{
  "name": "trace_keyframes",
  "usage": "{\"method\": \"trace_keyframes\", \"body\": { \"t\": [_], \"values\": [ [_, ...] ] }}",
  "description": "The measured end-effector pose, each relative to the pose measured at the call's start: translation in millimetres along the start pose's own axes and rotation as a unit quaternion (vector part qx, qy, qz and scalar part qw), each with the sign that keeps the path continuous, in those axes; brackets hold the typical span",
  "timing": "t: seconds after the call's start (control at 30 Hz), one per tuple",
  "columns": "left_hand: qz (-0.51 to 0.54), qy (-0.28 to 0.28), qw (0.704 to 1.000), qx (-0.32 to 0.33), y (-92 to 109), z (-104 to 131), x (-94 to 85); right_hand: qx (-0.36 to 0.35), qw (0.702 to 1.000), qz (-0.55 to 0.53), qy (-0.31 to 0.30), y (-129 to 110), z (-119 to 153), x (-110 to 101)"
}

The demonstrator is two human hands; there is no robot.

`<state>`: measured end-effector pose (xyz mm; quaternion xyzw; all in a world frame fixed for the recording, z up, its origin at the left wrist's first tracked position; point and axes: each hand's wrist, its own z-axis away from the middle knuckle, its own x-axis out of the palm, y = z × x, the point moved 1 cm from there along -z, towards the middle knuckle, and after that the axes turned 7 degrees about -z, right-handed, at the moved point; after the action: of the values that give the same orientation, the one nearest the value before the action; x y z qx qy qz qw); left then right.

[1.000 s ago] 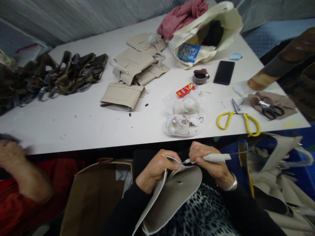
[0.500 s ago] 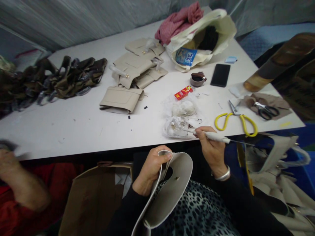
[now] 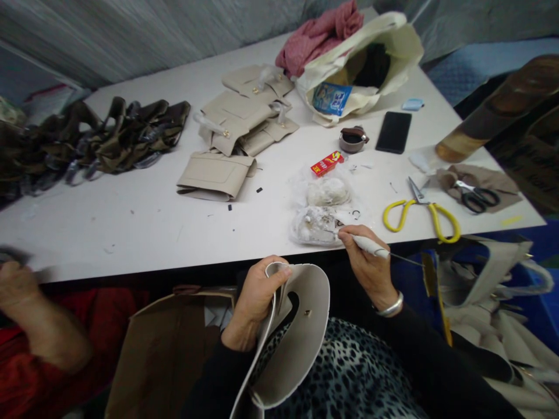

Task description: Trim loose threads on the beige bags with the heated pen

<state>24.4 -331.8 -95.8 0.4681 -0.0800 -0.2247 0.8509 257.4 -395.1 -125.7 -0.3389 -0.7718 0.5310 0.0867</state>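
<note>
My left hand (image 3: 257,297) is closed round the folded upper edge of an off-white leather bag piece (image 3: 301,343), thumb on top. That piece has a curved cutout and a small metal fitting on its inner face. In my right hand (image 3: 369,265) is a slim white-handled tool (image 3: 369,245). A thin tip juts from its front, and a thin rod or cord trails from its back end. The tip is at a clear plastic bag of small parts (image 3: 317,226) near the table edge; whether it touches anything inside, I cannot tell.
Yellow-handled scissors (image 3: 421,209), black-handled scissors (image 3: 476,195), a phone (image 3: 393,132) and a red box (image 3: 326,163) lie on the table (image 3: 144,227). Beige pouches (image 3: 213,174) and dark bags (image 3: 131,134) are farther left. A cardboard box (image 3: 152,355) stands below. Another person's arm (image 3: 48,326) is at left.
My left hand and the leather piece have shifted left and slightly up in view. My right hand and the white-handled tool have also moved a little left.
</note>
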Motion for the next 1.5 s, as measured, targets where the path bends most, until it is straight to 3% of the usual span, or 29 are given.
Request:
{"method": "trace_keyframes", "body": {
  "t": [0.17, 0.4, 0.47, 0.57, 0.67, 0.77, 1.07, 1.3, 1.5],
  "values": [
    [0.014, -0.017, 1.0, -0.003, -1.6, -2.2, -5.4, -0.068, 0.996, 0.043, -0.038, -0.2, -1.6, 3.2],
    [0.049, -0.027, 0.998, 0.002, -7.0, -6.1, -9.0, -0.105, 0.99, 0.073, -0.059, -2.0, -2.2, -3.4],
    [0.048, -0.032, 0.998, -0.004, -6.8, -6.0, -9.5, -0.076, 0.996, 0.03, -0.038, -5.8, -1.6, -5.0],
    [0.051, -0.063, 0.996, -0.021, -4.6, -5.4, -10.3, 0.041, 0.992, -0.112, -0.043, -12.1, 2.3, -1.2],
    [0.066, -0.097, 0.993, -0.033, -3.0, -5.2, -11.2, 0.154, 0.95, -0.249, -0.11, -16.4, 9.7, 9.6],
    [0.08, -0.116, 0.989, -0.043, -3.9, -5.2, -11.9, 0.206, 0.917, -0.303, -0.16, -17.5, 16.6, 19.0],
    [0.092, -0.126, 0.987, -0.045, -6.2, -6.6, -12.7, 0.222, 0.907, -0.304, -0.188, -20.0, 14.6, 23.7],
    [0.09, -0.105, 0.99, -0.035, -8.6, -2.0, -10.0, 0.21, 0.916, -0.28, -0.195, -23.6, 14.3, 28.5],
    [0.102, -0.069, 0.992, -0.024, -7.2, -5.2, -3.8, 0.222, 0.929, -0.231, -0.184, -13.1, 18.1, 35.6]
  ]
}}
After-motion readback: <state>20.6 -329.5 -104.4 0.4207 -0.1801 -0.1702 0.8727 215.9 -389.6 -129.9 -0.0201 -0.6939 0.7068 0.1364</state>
